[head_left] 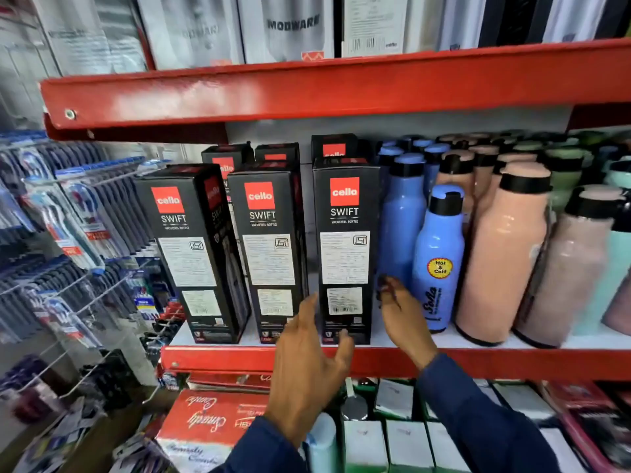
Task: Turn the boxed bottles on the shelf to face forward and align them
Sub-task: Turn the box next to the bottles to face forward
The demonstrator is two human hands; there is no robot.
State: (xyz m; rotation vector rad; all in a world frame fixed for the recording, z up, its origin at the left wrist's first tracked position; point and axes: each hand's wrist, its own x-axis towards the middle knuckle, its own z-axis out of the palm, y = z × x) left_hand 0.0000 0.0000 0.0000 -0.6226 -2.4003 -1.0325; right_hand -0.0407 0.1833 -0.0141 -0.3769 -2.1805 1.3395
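Three tall black "cello SWIFT" bottle boxes stand in the front row of the red shelf: the left box is turned a little so its side shows, the middle box and the right box show their label faces. More black boxes stand behind. My left hand hovers open just in front of the right box's lower left corner. My right hand is open at that box's lower right side, fingers reaching between it and a blue bottle. Neither hand grips anything.
Blue, peach and mint bottles crowd the shelf right of the boxes. Toothbrush packs hang on wire hooks at the left. A red upper shelf overhangs. Below lie a red carton and white boxes.
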